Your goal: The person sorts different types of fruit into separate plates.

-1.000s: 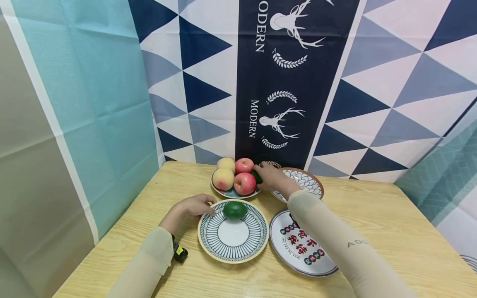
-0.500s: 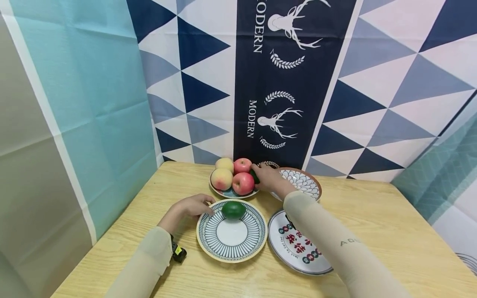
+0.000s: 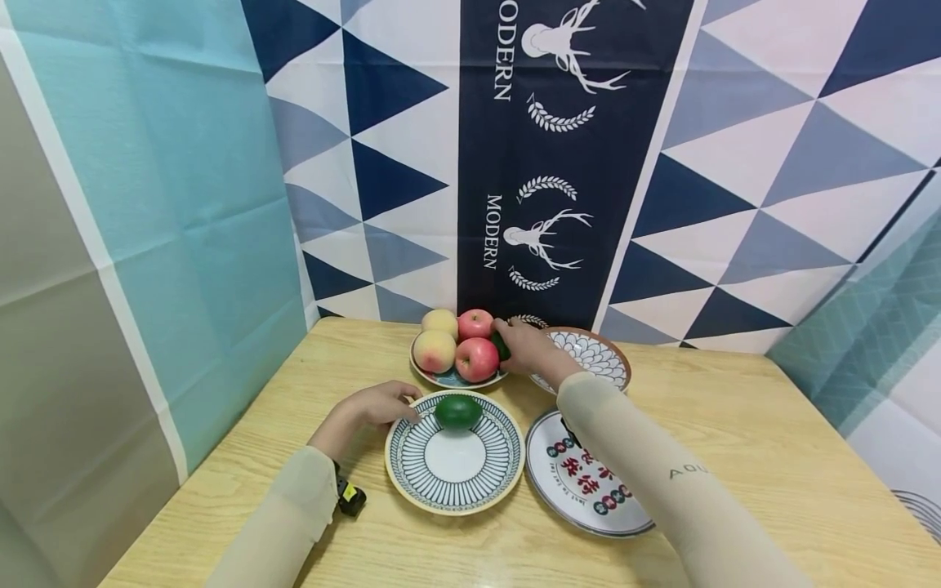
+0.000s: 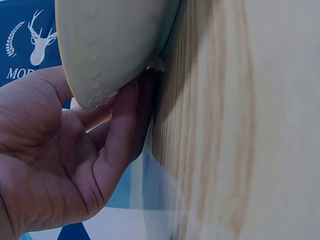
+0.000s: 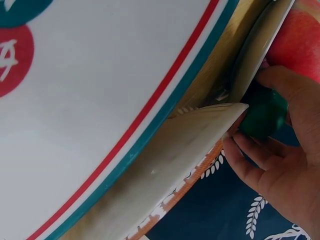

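In the head view, my left hand (image 3: 375, 406) holds the left rim of a blue-striped plate (image 3: 412, 474), its thumb over the edge. The left wrist view has the fingers (image 4: 120, 125) beneath that plate's pale outer wall (image 4: 115, 40). A glossy dark green oval fruit (image 3: 459, 412) lies near the plate's far rim. At the right side of the fruit plate (image 3: 444, 380), my right hand (image 3: 531, 347) grips a second dark green oval fruit (image 5: 265, 112), partly hidden by the hand. Two red apples (image 3: 477, 359) and two peaches (image 3: 435, 351) share that plate.
A brown-rimmed, scale-patterned bowl (image 3: 599, 359) stands under my right wrist. In front of it, a white plate with red characters (image 3: 551, 490) is partly covered by my right forearm. A patterned cloth (image 3: 404, 163) hangs behind the wooden table (image 3: 706, 425).
The whole head view has shifted slightly to the left. Both hands keep their places at the striped plate and at the green fruit.
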`<act>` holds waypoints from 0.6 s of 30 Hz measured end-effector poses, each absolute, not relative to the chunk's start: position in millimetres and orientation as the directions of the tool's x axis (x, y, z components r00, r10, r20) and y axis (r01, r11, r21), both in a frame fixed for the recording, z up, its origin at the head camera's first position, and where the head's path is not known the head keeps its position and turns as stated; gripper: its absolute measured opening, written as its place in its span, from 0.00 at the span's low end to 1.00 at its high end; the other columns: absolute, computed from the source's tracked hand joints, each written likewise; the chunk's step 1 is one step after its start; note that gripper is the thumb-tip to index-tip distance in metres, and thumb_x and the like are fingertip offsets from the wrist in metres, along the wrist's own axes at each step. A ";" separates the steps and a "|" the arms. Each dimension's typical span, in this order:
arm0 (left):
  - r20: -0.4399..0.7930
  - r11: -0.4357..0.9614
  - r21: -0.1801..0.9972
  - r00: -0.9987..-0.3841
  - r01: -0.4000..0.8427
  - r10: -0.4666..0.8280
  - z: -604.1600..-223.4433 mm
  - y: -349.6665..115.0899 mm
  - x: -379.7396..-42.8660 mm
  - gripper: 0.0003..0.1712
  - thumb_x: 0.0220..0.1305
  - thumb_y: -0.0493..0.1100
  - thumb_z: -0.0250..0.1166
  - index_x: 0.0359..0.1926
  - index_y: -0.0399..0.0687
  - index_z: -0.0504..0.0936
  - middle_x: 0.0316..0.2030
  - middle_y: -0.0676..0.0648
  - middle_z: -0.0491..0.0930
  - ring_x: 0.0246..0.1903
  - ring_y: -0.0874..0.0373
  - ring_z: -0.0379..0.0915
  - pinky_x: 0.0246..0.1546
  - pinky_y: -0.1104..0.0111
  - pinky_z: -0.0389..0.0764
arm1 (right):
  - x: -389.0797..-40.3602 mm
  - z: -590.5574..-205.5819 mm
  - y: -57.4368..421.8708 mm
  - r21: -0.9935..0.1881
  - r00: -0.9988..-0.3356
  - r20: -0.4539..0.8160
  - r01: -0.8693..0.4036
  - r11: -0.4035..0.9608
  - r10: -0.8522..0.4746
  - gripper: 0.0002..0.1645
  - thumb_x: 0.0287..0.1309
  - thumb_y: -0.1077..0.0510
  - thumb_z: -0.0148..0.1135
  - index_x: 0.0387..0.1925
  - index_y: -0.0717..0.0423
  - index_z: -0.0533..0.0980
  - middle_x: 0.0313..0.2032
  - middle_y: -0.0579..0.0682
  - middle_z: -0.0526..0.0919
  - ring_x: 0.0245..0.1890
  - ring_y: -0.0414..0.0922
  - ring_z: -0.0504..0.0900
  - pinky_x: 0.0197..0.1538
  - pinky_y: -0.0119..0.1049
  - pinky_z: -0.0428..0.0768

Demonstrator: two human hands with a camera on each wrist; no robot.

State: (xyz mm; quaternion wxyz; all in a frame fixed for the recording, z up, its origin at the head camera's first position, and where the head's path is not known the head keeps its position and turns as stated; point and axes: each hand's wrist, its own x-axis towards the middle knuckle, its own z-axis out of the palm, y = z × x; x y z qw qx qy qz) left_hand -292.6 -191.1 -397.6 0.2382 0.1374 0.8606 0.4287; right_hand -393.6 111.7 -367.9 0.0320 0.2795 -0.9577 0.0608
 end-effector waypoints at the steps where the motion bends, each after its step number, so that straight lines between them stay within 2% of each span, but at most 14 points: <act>1: -0.293 0.595 0.803 -0.849 0.030 0.439 -397.7 -191.1 -292.7 0.10 0.68 0.37 0.66 0.49 0.40 0.82 0.33 0.49 0.85 0.27 0.62 0.76 0.27 0.71 0.73 | -393.6 -368.0 111.8 -0.106 -0.842 0.096 -0.539 0.836 -0.531 0.46 0.57 0.54 0.78 0.72 0.55 0.65 0.56 0.65 0.75 0.50 0.59 0.81 0.56 0.57 0.81; 11: -0.305 0.595 0.803 -0.849 0.014 0.432 -398.2 -190.2 -292.0 0.11 0.68 0.37 0.66 0.49 0.41 0.82 0.33 0.49 0.85 0.26 0.62 0.76 0.27 0.71 0.73 | -391.5 -366.8 114.1 -0.163 -0.842 0.105 -0.539 0.827 -0.528 0.47 0.55 0.55 0.77 0.72 0.58 0.63 0.54 0.65 0.71 0.46 0.57 0.79 0.52 0.54 0.82; 18: -0.295 0.590 0.807 -0.850 0.022 0.437 -396.1 -190.0 -291.7 0.11 0.68 0.37 0.66 0.50 0.39 0.82 0.33 0.49 0.84 0.25 0.62 0.75 0.25 0.71 0.72 | -393.5 -365.0 119.1 -0.256 -0.867 0.107 -0.497 0.829 -0.486 0.43 0.55 0.56 0.76 0.69 0.54 0.65 0.53 0.63 0.69 0.48 0.56 0.77 0.53 0.51 0.82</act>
